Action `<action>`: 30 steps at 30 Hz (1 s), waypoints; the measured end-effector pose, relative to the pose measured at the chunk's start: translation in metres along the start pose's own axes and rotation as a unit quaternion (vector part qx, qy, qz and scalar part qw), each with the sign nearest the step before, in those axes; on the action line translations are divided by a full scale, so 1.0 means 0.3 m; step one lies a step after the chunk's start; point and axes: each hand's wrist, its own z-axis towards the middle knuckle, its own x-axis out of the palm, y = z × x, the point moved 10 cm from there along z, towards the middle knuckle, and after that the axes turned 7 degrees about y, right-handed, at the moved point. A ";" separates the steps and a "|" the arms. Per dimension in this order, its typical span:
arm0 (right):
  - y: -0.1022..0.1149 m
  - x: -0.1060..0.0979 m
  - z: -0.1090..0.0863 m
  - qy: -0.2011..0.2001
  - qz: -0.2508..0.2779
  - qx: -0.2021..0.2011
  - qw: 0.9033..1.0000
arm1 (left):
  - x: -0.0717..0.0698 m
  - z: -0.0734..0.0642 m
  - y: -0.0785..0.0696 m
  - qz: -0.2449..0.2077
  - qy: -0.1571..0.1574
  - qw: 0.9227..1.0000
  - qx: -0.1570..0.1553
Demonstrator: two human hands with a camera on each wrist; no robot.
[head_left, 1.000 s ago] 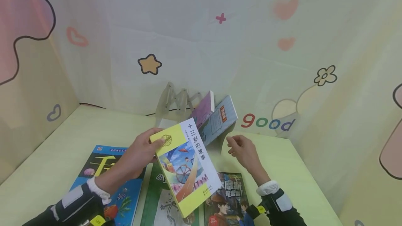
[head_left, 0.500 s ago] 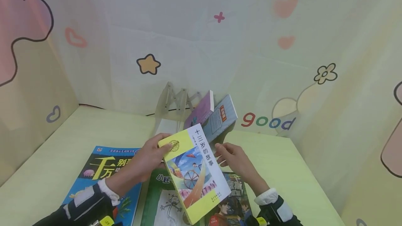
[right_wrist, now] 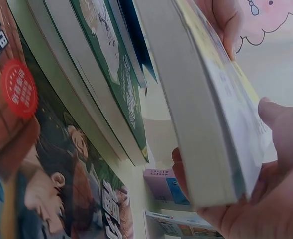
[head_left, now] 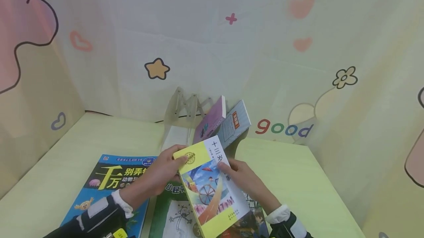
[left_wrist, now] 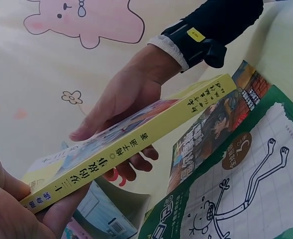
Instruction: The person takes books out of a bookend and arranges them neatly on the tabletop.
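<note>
A thick paperback book (head_left: 207, 190), yellow and white with a painted wheel scene on its cover, is held tilted above the table. My left hand (head_left: 167, 168) grips its upper left corner, thumb on the cover and fingers behind. At the opposite long edge, my right hand (head_left: 246, 181) holds it too, thumb over the front. The left wrist view shows the yellow spine (left_wrist: 121, 149) and the right fingers reaching underneath. Pale page edges (right_wrist: 191, 109) face the right wrist camera. Below the paperback lie a green book (head_left: 160, 212) and a dark comic-style book (head_left: 256, 217), both partly covered.
A blue book (head_left: 84, 194) lies at the left, partly under my left forearm. Behind the hands stands a folding book rack (head_left: 179, 107); a purple book (head_left: 210, 120) and a light blue book (head_left: 233, 124) lean in its right side. A printed curtain (head_left: 198, 39) hangs behind the table.
My left hand has brought the paperback rightward and a little lower. My right hand has moved in from the right, from touching nothing to holding the book's right edge.
</note>
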 end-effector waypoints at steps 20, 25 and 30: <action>-0.041 0.066 -0.016 0.106 0.129 0.010 0.986 | 0.035 0.010 0.020 -0.008 0.012 1.000 -0.012; -0.044 0.067 -0.034 0.118 0.147 0.005 0.982 | 0.048 0.010 0.027 -0.013 0.030 0.999 -0.030; -0.043 0.063 -0.055 0.121 0.165 0.004 0.979 | 0.061 0.014 0.027 -0.009 0.051 0.998 -0.038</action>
